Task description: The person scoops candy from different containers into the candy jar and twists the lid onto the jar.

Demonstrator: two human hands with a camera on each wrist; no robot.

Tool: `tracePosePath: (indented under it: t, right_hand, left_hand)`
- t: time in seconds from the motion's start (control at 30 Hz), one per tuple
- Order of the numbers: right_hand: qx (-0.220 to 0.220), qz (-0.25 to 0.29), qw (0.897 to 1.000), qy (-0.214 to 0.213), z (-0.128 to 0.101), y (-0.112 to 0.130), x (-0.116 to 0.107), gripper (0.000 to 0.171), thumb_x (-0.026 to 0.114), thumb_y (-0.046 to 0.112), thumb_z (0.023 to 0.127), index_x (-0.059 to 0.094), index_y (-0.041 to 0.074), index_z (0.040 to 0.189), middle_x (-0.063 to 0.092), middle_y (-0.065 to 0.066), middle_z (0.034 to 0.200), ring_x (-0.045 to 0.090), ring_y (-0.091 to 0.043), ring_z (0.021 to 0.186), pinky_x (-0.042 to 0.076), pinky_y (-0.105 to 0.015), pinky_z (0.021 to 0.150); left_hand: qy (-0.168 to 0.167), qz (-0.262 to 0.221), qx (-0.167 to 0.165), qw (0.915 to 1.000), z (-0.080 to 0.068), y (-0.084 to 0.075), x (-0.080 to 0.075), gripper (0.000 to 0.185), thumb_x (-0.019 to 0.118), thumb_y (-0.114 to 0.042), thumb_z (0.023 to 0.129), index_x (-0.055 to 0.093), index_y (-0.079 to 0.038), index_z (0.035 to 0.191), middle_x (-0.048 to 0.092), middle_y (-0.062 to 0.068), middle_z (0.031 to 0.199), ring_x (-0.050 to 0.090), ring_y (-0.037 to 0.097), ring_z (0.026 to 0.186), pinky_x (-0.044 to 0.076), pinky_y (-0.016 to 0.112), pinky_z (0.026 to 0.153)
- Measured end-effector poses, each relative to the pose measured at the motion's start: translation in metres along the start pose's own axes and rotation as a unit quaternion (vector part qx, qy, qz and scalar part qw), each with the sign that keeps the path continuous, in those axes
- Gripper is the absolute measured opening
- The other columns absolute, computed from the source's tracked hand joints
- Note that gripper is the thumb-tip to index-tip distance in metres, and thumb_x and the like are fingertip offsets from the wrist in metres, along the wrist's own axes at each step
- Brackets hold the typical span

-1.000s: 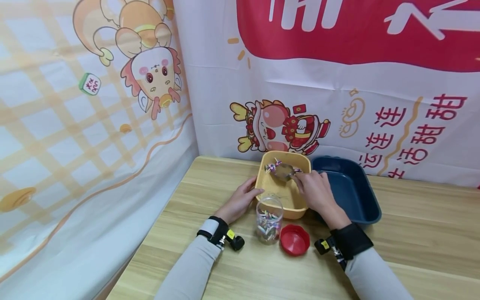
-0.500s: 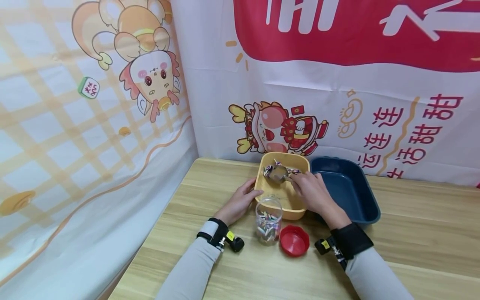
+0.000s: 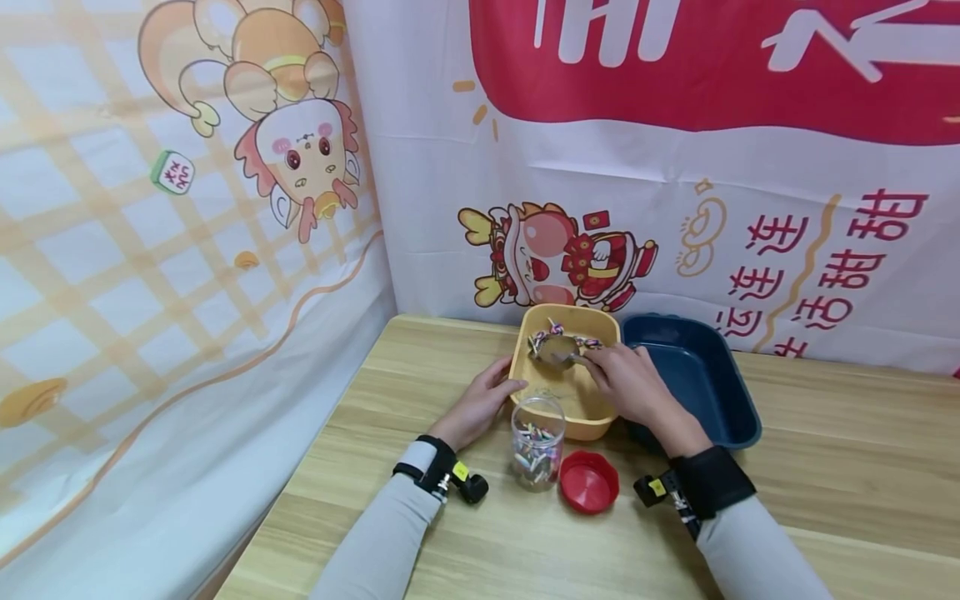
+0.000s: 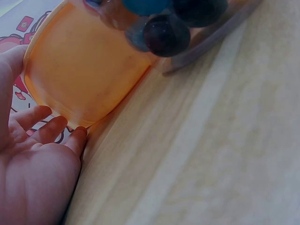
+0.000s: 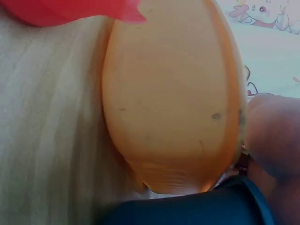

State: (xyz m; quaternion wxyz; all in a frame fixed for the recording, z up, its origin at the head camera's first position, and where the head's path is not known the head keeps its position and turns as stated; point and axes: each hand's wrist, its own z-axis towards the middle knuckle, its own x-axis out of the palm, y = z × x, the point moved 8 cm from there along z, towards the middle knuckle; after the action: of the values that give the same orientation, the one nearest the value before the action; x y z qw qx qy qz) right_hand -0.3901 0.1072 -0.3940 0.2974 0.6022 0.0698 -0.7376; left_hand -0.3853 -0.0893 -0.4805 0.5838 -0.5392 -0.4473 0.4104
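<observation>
My left hand (image 3: 485, 398) steadies the left side of a yellow plastic bin (image 3: 531, 379); its thumb lies over the rim and its fingers (image 4: 51, 129) touch the outer wall. With my right hand (image 3: 628, 379) I hold the handle of a metal spoon (image 3: 558, 350). The spoon's round bowl is inside the bin, among small multicoloured pieces (image 3: 588, 342) near the far end. My right fingertips are mostly hidden in the right wrist view. A clear jar (image 3: 537, 450), partly filled with similar colourful pieces, stands uncapped at the bin's near left corner.
Beside the jar lies a red lid (image 3: 589, 483). A dark blue bin (image 3: 697, 383) stands against the yellow bin's right side, under my right forearm. Printed cloth (image 3: 420, 167) hangs behind the wooden table (image 3: 840, 433) and along its left.
The spoon's bowl has shifted slightly left and nearer within the yellow bin, and its angle has changed. My left hand, the jar and the lid have stayed put.
</observation>
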Motion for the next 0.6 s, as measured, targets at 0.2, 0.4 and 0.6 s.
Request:
tracePosePath:
  t: [0.2, 0.4, 0.6]
  right_hand:
    - [0.018, -0.067, 0.997, -0.017, -0.0015, 0.0025, 0.0026, 0.026, 0.061, 0.018, 0.102, 0.070, 0.004, 0.122, 0.075, -0.011, 0.100, 0.060, -0.031, 0.095, 0.036, -0.038, 0.072]
    - [0.021, -0.103, 0.994, -0.027, -0.0032, 0.0058, 0.0030, 0.033, 0.061, 0.018, 0.102, 0.065, 0.000, 0.130, 0.073, -0.016, 0.110, 0.059, -0.035, 0.102, 0.040, -0.042, 0.075]
    - [-0.004, -0.078, 0.997, -0.013, -0.0022, 0.0092, 0.0060, 0.034, 0.064, 0.016, 0.101, 0.066, 0.002, 0.132, 0.072, -0.015, 0.118, 0.055, -0.032, 0.100, 0.038, -0.039, 0.076]
  left_hand:
    - [0.011, 0.001, 0.001, 0.9999, 0.0009, -0.0006, 0.0012, 0.066, 0.055, -0.013, 0.104, 0.025, -0.007, 0.162, 0.028, 0.019, 0.166, 0.033, 0.032, 0.150, 0.027, 0.041, 0.125]
    - [0.012, 0.002, 0.007, 0.9999, 0.0006, -0.0015, 0.0016, 0.066, 0.055, -0.012, 0.104, 0.025, -0.006, 0.162, 0.027, 0.019, 0.166, 0.033, 0.032, 0.150, 0.027, 0.042, 0.125]
    - [0.009, -0.003, 0.005, 0.9999, 0.0008, 0.0003, 0.0008, 0.065, 0.056, -0.012, 0.104, 0.026, -0.007, 0.162, 0.029, 0.019, 0.165, 0.034, 0.032, 0.150, 0.027, 0.042, 0.125]
